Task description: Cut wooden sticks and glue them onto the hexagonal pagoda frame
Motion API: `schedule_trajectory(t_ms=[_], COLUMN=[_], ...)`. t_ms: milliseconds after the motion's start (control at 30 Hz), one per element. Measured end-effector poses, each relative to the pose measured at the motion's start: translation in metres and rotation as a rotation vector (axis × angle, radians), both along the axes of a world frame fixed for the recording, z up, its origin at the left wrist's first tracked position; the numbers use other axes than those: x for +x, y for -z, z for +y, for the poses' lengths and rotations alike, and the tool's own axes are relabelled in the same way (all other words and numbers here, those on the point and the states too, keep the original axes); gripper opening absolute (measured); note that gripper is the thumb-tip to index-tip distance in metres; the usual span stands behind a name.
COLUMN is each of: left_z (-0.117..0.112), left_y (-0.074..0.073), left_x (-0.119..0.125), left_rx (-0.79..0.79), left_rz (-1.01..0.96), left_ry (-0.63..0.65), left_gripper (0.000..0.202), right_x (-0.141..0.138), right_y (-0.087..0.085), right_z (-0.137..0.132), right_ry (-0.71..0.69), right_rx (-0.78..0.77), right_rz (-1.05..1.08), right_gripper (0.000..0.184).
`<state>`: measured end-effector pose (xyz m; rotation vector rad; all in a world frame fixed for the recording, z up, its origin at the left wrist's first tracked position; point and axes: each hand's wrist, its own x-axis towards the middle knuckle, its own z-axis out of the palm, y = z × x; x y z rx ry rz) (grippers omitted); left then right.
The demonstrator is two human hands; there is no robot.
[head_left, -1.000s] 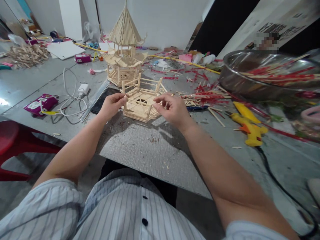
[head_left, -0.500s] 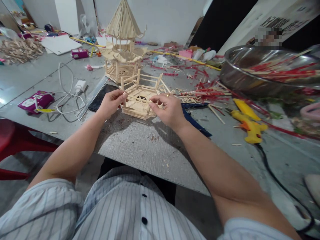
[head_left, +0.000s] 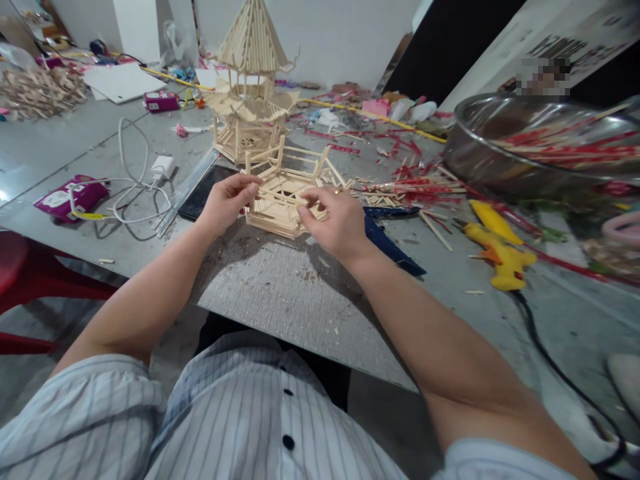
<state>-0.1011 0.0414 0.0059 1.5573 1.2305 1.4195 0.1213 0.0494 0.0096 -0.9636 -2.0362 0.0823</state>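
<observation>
A low hexagonal base of pale wooden sticks [head_left: 287,190], with short railings, sits on the grey table [head_left: 280,293]. My left hand [head_left: 227,200] pinches its left front corner post. My right hand [head_left: 335,217] is closed at its front right edge, fingers pinched on a thin stick laid across the front rail. Behind the base stands a finished stick pagoda [head_left: 253,87] with a pointed roof.
A yellow glue gun [head_left: 493,247] with a black cord lies to the right. A steel bowl [head_left: 530,143] of red-tipped sticks stands at the far right, with loose sticks [head_left: 410,187] scattered before it. A phone [head_left: 203,193], white charger cable [head_left: 135,193] and purple packet [head_left: 70,197] lie left. Blue cutters [head_left: 390,240] rest beside my right wrist.
My right hand has moved left and down onto the front rail of the stick base, closing on a thin stick. My left hand has stayed at the left corner.
</observation>
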Motion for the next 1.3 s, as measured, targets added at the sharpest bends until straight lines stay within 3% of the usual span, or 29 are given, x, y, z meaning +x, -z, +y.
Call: schedule_trajectory(t_ms=[200,400,633,900,1133,1300], left_z=[-0.001,-0.001,-0.002,-0.001,-0.001,-0.001], left_y=[-0.002,-0.001,-0.002,-0.002,-0.002,-0.003], left_x=[0.001,0.001,0.001,0.001,0.000,0.002], left_rx=[-0.021,-0.026,-0.041,-0.043,-0.055,-0.067], left_rz=[0.039,0.041,0.027,0.039,0.037,0.024], left_ry=[-0.019,-0.030,-0.020,-0.030,-0.015,-0.020], left_gripper=[0.023,0.029,0.035,0.024,0.026,0.024], right_x=[-0.006,-0.006,-0.004,0.000,0.004,0.004], right_y=[-0.001,0.000,-0.004,-0.005,-0.006,-0.004], right_z=[-0.006,-0.006,-0.007,-0.006,-0.004,-0.003], right_ry=[0.148,0.181,0.155,0.051,-0.050,-0.067], right_rx=[0.116,0.158,0.107,0.102,0.022,0.046], right_rz=[-0.115,-0.176,-0.179,-0.111,-0.022,-0.006], right_gripper=[0.017,0.022,0.025,0.024,0.026,0.025])
